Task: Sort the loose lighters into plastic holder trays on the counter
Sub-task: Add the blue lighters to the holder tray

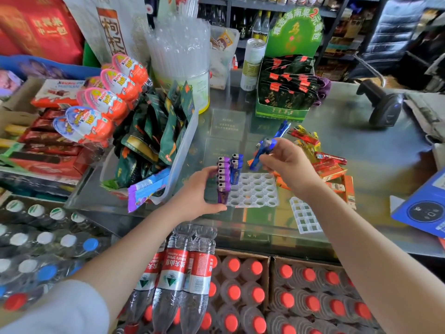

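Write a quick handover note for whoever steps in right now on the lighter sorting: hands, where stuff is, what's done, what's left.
Left hand: grips the near-left edge of the holder tray, steadying it.
Right hand: holds blue lighters above the tray.
Done: one row of purple lighters stands along the tray's left side; two seated blue lighters begin the next row.
Left: most slots are empty. Loose red and yellow lighters lie on the counter behind the right hand. A second tray sits unfilled, near right.

Blue lighter [261,153] above holder tray [255,191]
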Action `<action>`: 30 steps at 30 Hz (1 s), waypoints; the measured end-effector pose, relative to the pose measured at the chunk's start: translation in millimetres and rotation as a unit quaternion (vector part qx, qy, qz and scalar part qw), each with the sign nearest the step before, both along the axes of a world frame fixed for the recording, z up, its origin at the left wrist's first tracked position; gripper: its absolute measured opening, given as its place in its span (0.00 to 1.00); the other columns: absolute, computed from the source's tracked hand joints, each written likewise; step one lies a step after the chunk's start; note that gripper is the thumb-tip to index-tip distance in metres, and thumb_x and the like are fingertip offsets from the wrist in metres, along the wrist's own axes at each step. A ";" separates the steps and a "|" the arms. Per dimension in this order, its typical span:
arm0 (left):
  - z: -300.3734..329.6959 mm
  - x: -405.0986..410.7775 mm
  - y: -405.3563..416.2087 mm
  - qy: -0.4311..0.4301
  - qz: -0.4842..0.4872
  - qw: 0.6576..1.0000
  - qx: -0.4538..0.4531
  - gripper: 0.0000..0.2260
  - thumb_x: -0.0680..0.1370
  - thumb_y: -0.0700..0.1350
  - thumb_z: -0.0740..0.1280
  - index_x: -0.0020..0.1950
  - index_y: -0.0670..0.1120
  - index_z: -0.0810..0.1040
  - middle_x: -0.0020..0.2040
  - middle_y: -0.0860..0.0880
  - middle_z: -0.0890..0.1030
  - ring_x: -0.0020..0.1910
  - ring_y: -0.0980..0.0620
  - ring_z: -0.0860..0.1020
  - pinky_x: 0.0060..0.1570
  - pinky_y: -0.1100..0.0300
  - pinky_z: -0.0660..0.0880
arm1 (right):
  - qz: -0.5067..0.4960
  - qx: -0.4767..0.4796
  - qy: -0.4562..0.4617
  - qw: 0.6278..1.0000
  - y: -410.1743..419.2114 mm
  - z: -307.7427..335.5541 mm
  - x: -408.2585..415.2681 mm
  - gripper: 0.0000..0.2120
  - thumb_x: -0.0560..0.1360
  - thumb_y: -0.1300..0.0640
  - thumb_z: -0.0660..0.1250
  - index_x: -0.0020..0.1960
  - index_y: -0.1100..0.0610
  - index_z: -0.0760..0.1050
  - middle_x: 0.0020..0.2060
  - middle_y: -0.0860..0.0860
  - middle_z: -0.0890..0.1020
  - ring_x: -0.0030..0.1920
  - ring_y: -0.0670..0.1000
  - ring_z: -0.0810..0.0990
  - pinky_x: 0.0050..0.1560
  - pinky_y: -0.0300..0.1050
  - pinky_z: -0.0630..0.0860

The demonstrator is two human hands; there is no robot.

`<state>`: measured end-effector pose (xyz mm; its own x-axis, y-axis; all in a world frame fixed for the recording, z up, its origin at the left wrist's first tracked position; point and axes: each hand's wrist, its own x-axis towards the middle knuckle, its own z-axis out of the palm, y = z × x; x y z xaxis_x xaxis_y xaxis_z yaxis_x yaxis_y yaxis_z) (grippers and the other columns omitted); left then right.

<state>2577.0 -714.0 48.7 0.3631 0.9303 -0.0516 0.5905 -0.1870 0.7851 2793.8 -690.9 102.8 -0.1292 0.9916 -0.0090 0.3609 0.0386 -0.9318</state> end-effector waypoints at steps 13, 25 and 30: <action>-12.0 -5.1 -1.2 0.011 0.031 0.999 0.018 0.37 0.61 0.50 0.78 0.66 0.48 0.66 0.63 0.48 0.72 0.64 0.51 0.67 0.64 0.51 0.65 | 0.021 0.012 -0.090 0.996 -19.8 -29.3 -25.2 0.14 0.73 0.63 0.68 0.36 0.46 0.70 0.34 0.48 0.82 0.32 0.41 0.80 0.32 0.29 0.73; -15.7 -5.8 0.1 0.024 0.045 0.999 0.010 0.38 0.61 0.51 0.78 0.67 0.49 0.65 0.64 0.48 0.71 0.65 0.52 0.65 0.65 0.52 0.65 | 0.091 0.164 -0.280 0.942 -22.7 -38.5 -35.4 0.06 0.73 0.63 0.67 0.43 0.67 0.74 0.37 0.60 0.80 0.34 0.57 0.75 0.35 0.49 0.72; -13.9 -5.0 -0.9 0.024 0.043 0.999 0.017 0.37 0.61 0.51 0.77 0.67 0.49 0.66 0.63 0.48 0.71 0.65 0.52 0.65 0.65 0.50 0.65 | 0.089 0.149 -0.356 0.918 -22.0 -35.2 -33.8 0.09 0.75 0.58 0.65 0.47 0.64 0.74 0.43 0.58 0.80 0.40 0.58 0.77 0.38 0.49 0.74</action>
